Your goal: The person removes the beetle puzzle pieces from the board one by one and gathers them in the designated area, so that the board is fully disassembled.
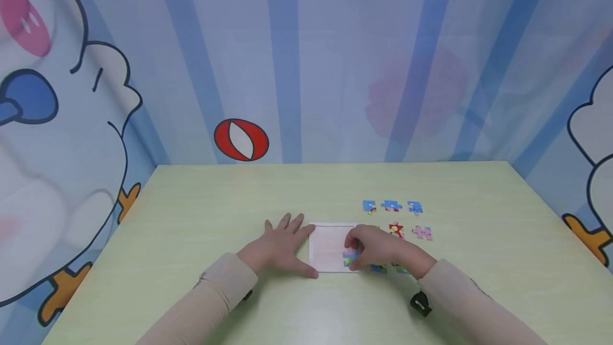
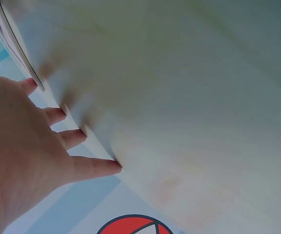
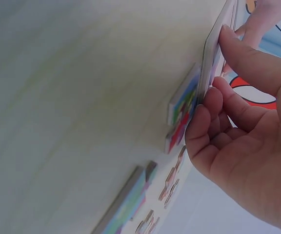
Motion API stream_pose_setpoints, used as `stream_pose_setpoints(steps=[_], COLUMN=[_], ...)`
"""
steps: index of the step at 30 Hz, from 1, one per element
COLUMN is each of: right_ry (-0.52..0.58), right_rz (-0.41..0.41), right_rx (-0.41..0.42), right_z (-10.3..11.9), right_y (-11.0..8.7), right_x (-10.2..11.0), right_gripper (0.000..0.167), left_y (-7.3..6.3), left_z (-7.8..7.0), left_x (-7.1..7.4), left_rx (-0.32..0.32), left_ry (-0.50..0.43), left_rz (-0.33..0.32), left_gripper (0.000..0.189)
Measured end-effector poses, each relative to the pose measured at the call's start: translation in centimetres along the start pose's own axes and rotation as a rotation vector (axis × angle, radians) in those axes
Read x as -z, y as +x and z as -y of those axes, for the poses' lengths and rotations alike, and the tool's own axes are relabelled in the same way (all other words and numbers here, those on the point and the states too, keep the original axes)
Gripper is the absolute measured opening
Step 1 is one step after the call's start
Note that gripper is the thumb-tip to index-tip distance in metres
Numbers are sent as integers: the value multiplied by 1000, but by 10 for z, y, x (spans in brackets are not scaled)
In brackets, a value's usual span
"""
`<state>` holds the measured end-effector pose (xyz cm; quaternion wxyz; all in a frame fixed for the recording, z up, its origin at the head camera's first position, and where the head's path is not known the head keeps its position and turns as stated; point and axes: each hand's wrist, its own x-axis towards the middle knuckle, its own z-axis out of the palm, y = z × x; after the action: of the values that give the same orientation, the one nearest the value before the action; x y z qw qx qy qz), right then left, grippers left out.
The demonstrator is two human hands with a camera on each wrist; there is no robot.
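Observation:
A white square puzzle tray (image 1: 328, 246) lies flat on the table. My left hand (image 1: 282, 246) rests with spread fingers at its left side, thumb at the lower left corner and index fingertip at the upper left. Over the tray's right side, my right hand (image 1: 380, 246) pinches a blue, green and pink jigsaw piece (image 1: 349, 260) between thumb and curled fingers. That piece sits in the tray's lower right corner area, partly covered by the fingers. In the right wrist view, the thumb (image 3: 238, 46) and fingertips reach over the tray's edge (image 3: 210, 53).
Right of the tray lie several loose jigsaw pieces: a row of blue ones (image 1: 391, 205) at the back, a red one (image 1: 396, 229) and a pink one (image 1: 422, 232) nearer. Green-edged pieces (image 1: 379, 269) are partly hidden under the right hand. A printed curtain (image 1: 325, 68) stands behind the table (image 1: 215, 196).

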<state>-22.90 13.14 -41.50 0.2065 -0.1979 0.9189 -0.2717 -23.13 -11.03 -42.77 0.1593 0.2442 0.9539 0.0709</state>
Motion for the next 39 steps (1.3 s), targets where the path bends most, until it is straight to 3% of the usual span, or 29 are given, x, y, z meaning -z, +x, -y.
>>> stream_pose_setpoints(steps=[20,39], right_ry=[12,77], right_rz=[-20,-7], right_rx=[-1,62], right_z=[-1,-6], right_y=[-1,-4], right_x=[-2,3], right_gripper=[29,26], left_y=[3,4], left_z=[1,1], left_x=[-3,-1], left_rx=[4,8], left_ry=[-5,26], left_rz=[0,18], left_gripper=[104,106])
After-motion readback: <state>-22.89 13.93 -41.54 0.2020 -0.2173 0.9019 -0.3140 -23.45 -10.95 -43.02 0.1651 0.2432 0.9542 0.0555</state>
